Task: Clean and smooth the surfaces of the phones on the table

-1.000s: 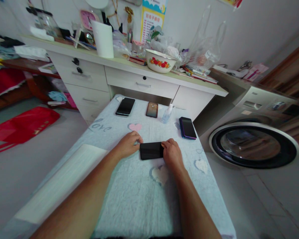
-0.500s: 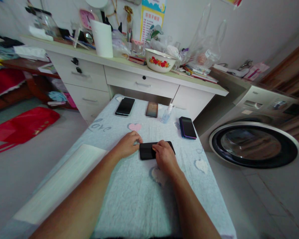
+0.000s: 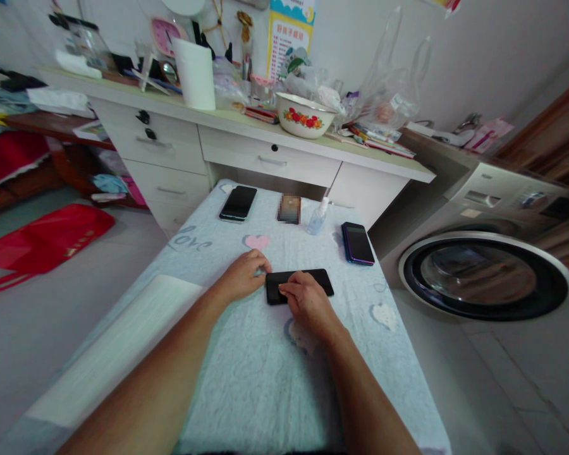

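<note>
Left hand (image 3: pixel 246 275) curls its thumb and forefinger at the phone's near-left corner area; whether they pinch anything, I cannot tell. Rightward from them lies the phone (image 3: pixel 320 282), flat on the cloth (image 3: pixel 260 385), long axis running crosswise. Over its left half and middle, the right hand (image 3: pixel 308 303) bunches its fingertips on the screen, contents unclear, nearer the phone's centre.

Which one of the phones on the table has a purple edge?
The black-screened phone near the right edge of the cloth-covered table, right of the translucent spray bottle. No purple shows on the others.
</note>
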A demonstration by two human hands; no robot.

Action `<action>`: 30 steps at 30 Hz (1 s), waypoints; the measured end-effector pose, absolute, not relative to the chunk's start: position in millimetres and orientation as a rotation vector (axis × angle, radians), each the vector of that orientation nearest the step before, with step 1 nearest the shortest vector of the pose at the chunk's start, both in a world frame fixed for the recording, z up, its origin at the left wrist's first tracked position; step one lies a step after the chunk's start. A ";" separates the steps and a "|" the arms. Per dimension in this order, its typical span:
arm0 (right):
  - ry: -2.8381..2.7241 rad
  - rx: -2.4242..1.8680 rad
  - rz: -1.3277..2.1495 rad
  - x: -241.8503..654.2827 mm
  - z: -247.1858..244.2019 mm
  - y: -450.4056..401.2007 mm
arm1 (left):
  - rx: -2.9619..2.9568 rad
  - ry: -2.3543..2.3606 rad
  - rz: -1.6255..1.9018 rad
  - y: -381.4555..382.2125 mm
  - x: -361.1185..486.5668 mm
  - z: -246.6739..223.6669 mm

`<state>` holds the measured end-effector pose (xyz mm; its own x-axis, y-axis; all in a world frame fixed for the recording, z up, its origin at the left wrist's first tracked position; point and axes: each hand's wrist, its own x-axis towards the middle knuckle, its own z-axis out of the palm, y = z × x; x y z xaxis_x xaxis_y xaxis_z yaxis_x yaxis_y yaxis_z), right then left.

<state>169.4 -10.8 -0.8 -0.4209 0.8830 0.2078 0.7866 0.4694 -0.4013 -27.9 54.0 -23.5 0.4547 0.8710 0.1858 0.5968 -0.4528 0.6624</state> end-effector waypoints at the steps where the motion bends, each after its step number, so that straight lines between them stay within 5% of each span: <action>1: -2.331 -1.407 0.332 170.8 -1.2 -10.1 | 2.195 1.224 0.707 54.1 -27.8 -23.5; 30: -2.286 -1.466 0.335 172.6 -1.8 -9.5 | 2.171 1.228 0.701 52.1 -26.9 -19.0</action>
<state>172.6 -9.5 -1.8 -0.3681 0.9072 0.2039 0.8106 0.4205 -0.4075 -26.9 52.1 -19.0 0.4483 0.8772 0.1721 0.5943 -0.4363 0.6756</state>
